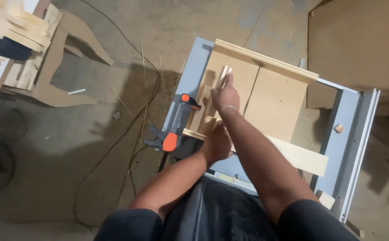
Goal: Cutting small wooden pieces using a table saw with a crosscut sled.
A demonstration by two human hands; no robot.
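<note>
Two bare hands work over a plywood sled (272, 96) that lies on a grey-blue saw worktop (344, 134) in a dusty workshop. The right hand (225, 93) reaches far forward, arm nearly straight, and its fingers close around one end of a small pale wood strip (224, 73), holding it down on the sled's left panel near the far fence (266, 60). The left hand (216, 143) sits closer to the body, forearm angled in from the lower left, wrist bent, palm down on the near edge of the sled beside a long pale board (299, 156); whether its fingers are spread or curled cannot be told, since they hide under the right forearm. An orange-and-black bar clamp (173, 134) grips the sled's left side, just beside the left hand.

Judged from this pose, steady work here calls for firm downward pressure on the strip, its edge kept tight against the upright piece beside it, and the near hand bracing the sled so that nothing slides. Thin wooden sticks (143, 62) and a dark cable (114, 147) lie on the concrete floor (69, 134) to the left, well apart from the worktop.
</note>
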